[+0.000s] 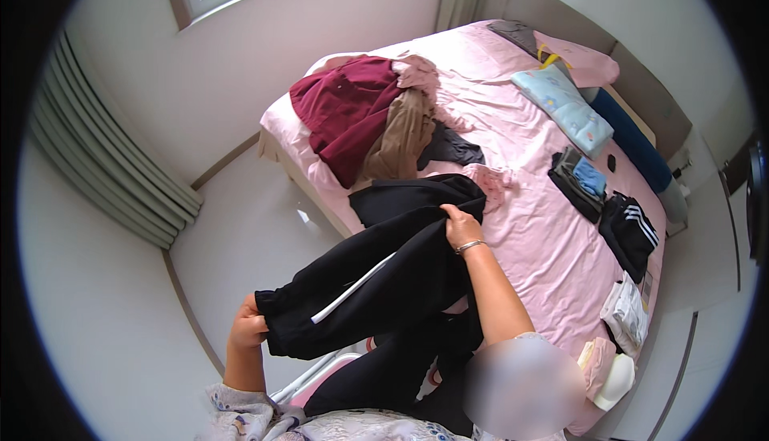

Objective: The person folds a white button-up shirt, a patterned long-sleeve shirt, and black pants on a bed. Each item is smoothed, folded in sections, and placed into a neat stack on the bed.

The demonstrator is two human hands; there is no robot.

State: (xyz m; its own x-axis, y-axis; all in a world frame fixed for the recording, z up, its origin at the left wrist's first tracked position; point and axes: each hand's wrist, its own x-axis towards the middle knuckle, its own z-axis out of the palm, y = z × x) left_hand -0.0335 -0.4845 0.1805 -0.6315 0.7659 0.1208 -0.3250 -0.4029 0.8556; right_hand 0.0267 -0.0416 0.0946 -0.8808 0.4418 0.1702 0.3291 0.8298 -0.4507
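Observation:
Stretched between my hands is a black garment [364, 261] with a gathered cuff at its left end and a narrow white strip along its middle. Whether it is trousers or a jacket, I cannot tell. My left hand [247, 325] is closed on the gathered cuff. Farther up and to the right, my right hand [461, 229] grips the cloth, a silvery bracelet on its wrist. The garment's far part lies over the bed edge, touching the pile there. Its lower folds hang near my lap and merge with other black cloth.
On the pink bed [529, 241] lie a maroon garment [348, 108], a brown garment [404, 132] and a dark grey one [450, 146]. Folded black clothes [629, 233], white clothes [625, 313] and a light-blue pillow [565, 108] line the right side. A grey-green curtain [104, 153] hangs left.

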